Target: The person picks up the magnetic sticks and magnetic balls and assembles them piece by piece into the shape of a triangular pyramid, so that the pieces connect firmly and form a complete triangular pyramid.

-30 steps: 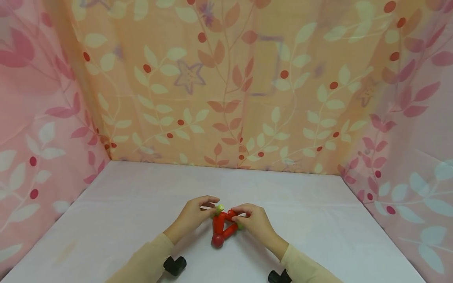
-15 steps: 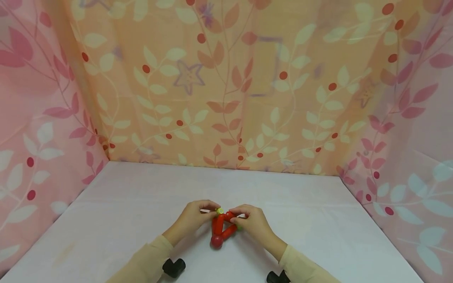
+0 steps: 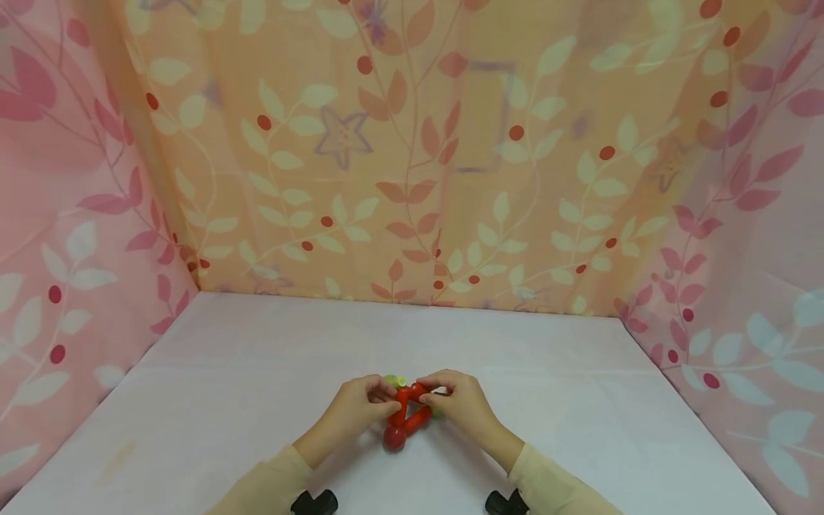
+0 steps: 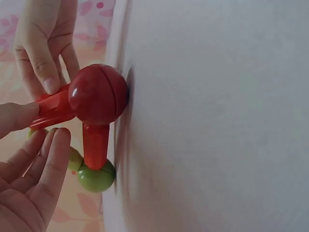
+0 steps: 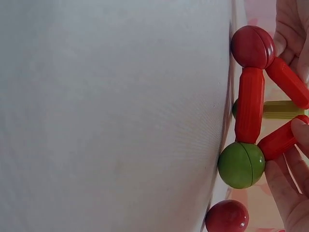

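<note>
A construction toy of rods and balls stands between both hands. Its front red ball [image 3: 395, 438] bears a slanted red rod [image 4: 55, 107] and a low red rod [image 5: 250, 104], which runs to a green ball [image 5: 241, 165]. My left hand [image 3: 357, 404] pinches the slanted rod between thumb and fingers. From the green ball rises another red rod [image 5: 281, 140], pinched by my right hand [image 3: 466, 404]. The raised ends lean close together; whether they touch I cannot tell. A yellow-green rod [image 5: 282, 109] stands behind, joined to another green ball [image 4: 96, 178].
A second red ball [image 5: 227, 216] sits low by the right hand in the right wrist view. The white table [image 3: 257, 357] extends around the toy. Patterned cloth [image 3: 412, 179] walls its back and sides. Black devices [image 3: 314, 502] sit under the wrists.
My left hand has come down from the yellow-green rod's top and forward onto the slanted red rod. The right hand stays nearly in place on its red rod.
</note>
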The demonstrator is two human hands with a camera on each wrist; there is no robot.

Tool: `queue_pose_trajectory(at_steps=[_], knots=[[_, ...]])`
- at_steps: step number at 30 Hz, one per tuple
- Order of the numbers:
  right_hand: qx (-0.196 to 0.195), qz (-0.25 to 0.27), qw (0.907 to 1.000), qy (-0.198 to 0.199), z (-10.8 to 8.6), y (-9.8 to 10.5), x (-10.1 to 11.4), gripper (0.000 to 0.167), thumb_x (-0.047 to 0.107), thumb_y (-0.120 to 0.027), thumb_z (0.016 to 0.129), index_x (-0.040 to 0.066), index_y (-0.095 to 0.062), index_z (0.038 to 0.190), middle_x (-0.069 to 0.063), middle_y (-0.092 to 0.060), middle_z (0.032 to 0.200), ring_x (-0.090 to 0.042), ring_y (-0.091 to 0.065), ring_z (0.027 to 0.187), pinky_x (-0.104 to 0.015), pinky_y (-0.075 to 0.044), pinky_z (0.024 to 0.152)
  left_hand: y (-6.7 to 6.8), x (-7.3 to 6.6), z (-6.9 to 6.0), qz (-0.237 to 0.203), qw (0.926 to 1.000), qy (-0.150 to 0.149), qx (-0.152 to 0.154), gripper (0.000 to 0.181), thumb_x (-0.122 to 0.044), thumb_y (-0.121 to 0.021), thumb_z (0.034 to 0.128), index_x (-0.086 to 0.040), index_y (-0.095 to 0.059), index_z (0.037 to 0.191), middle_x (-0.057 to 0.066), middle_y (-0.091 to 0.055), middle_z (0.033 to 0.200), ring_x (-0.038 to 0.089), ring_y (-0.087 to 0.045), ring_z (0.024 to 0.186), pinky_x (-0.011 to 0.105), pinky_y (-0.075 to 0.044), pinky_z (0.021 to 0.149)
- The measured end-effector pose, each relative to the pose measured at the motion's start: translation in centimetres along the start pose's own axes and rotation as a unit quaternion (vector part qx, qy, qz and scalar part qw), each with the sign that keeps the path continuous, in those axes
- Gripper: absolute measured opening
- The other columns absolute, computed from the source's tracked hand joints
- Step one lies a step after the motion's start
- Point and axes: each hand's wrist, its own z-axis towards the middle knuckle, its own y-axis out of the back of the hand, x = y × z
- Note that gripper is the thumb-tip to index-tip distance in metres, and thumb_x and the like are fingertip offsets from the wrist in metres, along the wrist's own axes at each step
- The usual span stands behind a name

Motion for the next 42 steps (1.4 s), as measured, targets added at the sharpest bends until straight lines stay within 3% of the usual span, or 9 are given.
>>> queue_pose_trajectory(at_steps=[8,12,16,21,28,42], knots=[[0.008,0.002,1.0000,0.003,0.1,-0.2,-0.2,0.022,0.011,-0.081,0.080,0.006,-0.079,0.102,-0.008,-0.077,0.100,-0.017,-0.066,0.092,-0.016,-0.046,0.070,-0.4,0.3,0.2,0.006,0.9999,0.009,-0.011,0.017,-0.014,-0.078,0.0833,-0.005,-0.069,0.093,0.002,-0.072,0.086,0.010,-0.064,0.077,0.020,-0.052,0.068],[0.007,-0.003,1.0000,-0.004,0.1,0.0,-0.1,0.023,0.010,-0.081,0.080,0.007,-0.079,0.102,-0.006,-0.077,0.100,-0.019,-0.066,0.093,-0.016,-0.047,0.071,-0.3,0.2,0.5,0.007,0.9988,0.002,-0.049,0.015,-0.013,-0.077,0.0845,-0.008,-0.068,0.095,0.001,-0.072,0.089,0.011,-0.065,0.081,0.021,-0.053,0.070],[0.007,-0.003,0.9999,-0.010,0.2,0.0,0.0,0.022,0.010,-0.080,0.080,0.007,-0.079,0.103,-0.006,-0.077,0.100,-0.020,-0.066,0.094,-0.017,-0.048,0.073,-0.1,0.1,0.9,0.025,0.9958,-0.027,-0.083,0.023,-0.008,-0.074,0.0865,-0.010,-0.070,0.109,0.006,-0.072,0.106,0.020,-0.067,0.096,0.029,-0.058,0.078],[0.011,-0.004,0.9999,-0.004,0.1,0.0,0.0,0.022,0.010,-0.080,0.081,0.006,-0.078,0.102,-0.007,-0.077,0.100,-0.021,-0.067,0.094,-0.018,-0.051,0.074,-0.1,0.5,1.2,0.052,0.9957,-0.047,-0.060,0.023,-0.008,-0.071,0.0895,-0.011,-0.074,0.112,0.006,-0.074,0.109,0.025,-0.068,0.102,0.036,-0.060,0.083],[0.012,0.004,0.9999,-0.001,0.2,0.0,0.0,0.021,0.009,-0.079,0.082,0.007,-0.078,0.103,-0.007,-0.077,0.100,-0.025,-0.068,0.097,-0.022,-0.056,0.079,-0.1,0.7,1.3,0.048,0.9960,-0.058,-0.048,0.023,-0.009,-0.069,0.0914,-0.009,-0.074,0.114,0.006,-0.074,0.110,0.025,-0.067,0.103,0.035,-0.059,0.083],[0.010,0.012,0.9999,-0.003,0.3,0.0,0.2,0.018,0.008,-0.079,0.082,0.007,-0.079,0.100,-0.006,-0.077,0.098,-0.019,-0.066,0.093,-0.017,-0.048,0.072,-0.1,0.1,0.9,0.053,0.9968,-0.050,-0.032,0.025,-0.004,-0.066,0.0918,-0.009,-0.074,0.115,0.009,-0.072,0.114,0.025,-0.066,0.103,0.040,-0.059,0.085]])
